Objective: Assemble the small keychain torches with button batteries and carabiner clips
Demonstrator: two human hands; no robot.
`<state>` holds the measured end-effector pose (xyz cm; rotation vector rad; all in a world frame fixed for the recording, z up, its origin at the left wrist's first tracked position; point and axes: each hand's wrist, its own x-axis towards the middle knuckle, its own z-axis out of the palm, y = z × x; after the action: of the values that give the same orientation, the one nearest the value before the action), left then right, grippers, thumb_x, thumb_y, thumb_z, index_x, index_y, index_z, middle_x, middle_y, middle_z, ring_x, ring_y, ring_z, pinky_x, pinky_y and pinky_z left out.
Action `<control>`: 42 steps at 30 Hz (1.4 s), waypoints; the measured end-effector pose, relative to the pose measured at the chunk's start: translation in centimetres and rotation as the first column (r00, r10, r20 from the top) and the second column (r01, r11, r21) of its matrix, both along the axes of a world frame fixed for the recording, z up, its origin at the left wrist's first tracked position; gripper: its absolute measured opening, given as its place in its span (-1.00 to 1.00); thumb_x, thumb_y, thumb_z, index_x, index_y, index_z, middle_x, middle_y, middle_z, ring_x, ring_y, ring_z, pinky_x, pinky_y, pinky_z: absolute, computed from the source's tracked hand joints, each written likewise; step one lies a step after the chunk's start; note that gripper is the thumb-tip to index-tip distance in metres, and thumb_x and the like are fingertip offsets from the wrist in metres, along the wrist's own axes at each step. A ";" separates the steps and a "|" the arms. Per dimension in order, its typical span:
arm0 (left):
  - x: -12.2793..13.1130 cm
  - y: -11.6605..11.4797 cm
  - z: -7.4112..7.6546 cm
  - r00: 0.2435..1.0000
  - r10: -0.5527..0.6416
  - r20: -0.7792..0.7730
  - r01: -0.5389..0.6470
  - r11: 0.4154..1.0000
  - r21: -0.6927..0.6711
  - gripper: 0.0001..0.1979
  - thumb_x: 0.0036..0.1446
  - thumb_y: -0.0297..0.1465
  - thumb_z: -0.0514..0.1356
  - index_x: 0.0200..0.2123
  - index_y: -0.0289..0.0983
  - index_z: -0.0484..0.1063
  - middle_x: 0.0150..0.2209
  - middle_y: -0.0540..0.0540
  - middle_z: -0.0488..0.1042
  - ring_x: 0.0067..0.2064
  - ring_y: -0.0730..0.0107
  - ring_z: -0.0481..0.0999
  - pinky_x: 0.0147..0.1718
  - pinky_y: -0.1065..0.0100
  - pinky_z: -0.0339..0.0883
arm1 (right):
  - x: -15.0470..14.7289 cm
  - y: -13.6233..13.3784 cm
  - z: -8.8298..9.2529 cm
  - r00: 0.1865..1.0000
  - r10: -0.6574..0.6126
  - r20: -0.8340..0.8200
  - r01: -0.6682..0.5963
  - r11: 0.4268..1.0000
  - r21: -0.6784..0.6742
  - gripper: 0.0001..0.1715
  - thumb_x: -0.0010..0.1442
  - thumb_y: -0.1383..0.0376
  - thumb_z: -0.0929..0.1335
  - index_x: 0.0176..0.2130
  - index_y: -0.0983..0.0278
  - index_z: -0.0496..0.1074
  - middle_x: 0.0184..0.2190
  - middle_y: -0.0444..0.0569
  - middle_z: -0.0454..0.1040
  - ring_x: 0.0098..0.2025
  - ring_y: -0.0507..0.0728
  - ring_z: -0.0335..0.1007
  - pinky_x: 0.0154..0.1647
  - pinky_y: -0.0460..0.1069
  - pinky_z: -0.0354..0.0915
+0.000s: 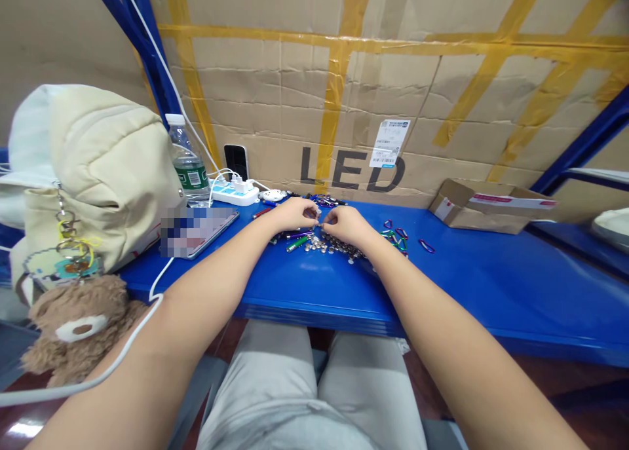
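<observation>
My left hand [297, 215] and my right hand [346, 225] meet closely above the blue tabletop [314, 283]. Both have their fingertips pinched together, and whatever lies between them is too small to make out. Below them spreads a pile of small round silver pieces [322, 244]. Under my left hand lie short metallic tubes, including a green tube [297, 243] and a purple tube [301, 234]. To the right of my right hand are several coloured carabiners [398, 239], with one purple carabiner [426, 245] apart from the others. Behind my hands sits a mixed heap of dark and purple metal items [322, 200].
At left stand a cream bag [118, 155] with a plush bear [86, 325], a water bottle [190, 168], a phone [199, 234] and a power strip [230, 191]. A white cable [157, 293] crosses near my left arm. An open cardboard box [486, 207] sits at right, before a cardboard wall [275, 96].
</observation>
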<state>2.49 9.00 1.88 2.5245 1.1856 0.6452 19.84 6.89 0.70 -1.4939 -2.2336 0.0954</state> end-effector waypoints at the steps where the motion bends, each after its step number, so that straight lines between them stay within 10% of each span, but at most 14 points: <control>1: 0.0 0.0 0.0 1.000 -0.006 0.000 0.006 1.000 -0.005 -0.78 -0.09 -0.42 0.18 -0.29 -0.31 0.46 -0.33 -0.06 0.53 -0.29 0.36 0.47 -0.29 0.40 0.27 | 0.1 -0.1 0.2 0.999 0.000 -0.051 0.002 1.000 0.021 -0.83 -0.01 0.26 0.34 -0.41 0.28 0.51 -0.43 -0.01 0.51 -0.39 0.10 0.36 -0.39 -0.07 0.18; 10: 0.1 0.0 -0.1 0.999 -0.047 -0.020 0.048 0.999 0.013 -0.80 -0.09 -0.36 0.17 -0.37 -0.31 0.47 -0.39 -0.05 0.52 -0.32 0.34 0.45 -0.36 0.40 0.23 | 0.0 -0.5 0.8 0.951 0.127 -0.281 -0.068 0.976 0.209 -0.85 0.01 0.27 0.35 -0.39 0.32 0.45 -0.43 -0.04 0.42 -0.40 0.05 0.28 -0.33 -0.05 0.21; 21: 0.1 -0.1 -0.1 0.997 -0.074 -0.030 0.074 0.997 0.016 -0.81 -0.06 -0.34 0.15 -0.38 -0.31 0.48 -0.42 -0.05 0.51 -0.36 0.38 0.42 -0.39 0.42 0.20 | 0.4 -0.3 0.5 0.952 0.240 -0.191 -0.186 0.947 0.263 -0.86 0.06 0.32 0.32 -0.35 0.28 0.48 -0.41 -0.07 0.42 -0.39 0.05 0.27 -0.32 -0.06 0.19; 42: -0.3 0.5 0.0 0.998 0.006 -0.055 0.006 0.974 0.226 -0.76 0.04 -0.32 0.09 -0.28 -0.26 0.50 -0.29 -0.11 0.44 -0.21 0.28 0.41 -0.19 0.31 0.22 | 0.6 2.0 -1.9 0.997 0.029 0.067 -0.033 0.998 0.060 -0.86 0.04 0.28 0.35 -0.38 0.24 0.52 -0.34 -0.02 0.50 -0.27 0.09 0.37 -0.23 -0.08 0.23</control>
<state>2.15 9.54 1.84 2.7459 1.1914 0.7536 20.49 8.89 -1.20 -1.4495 -2.2910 -0.0125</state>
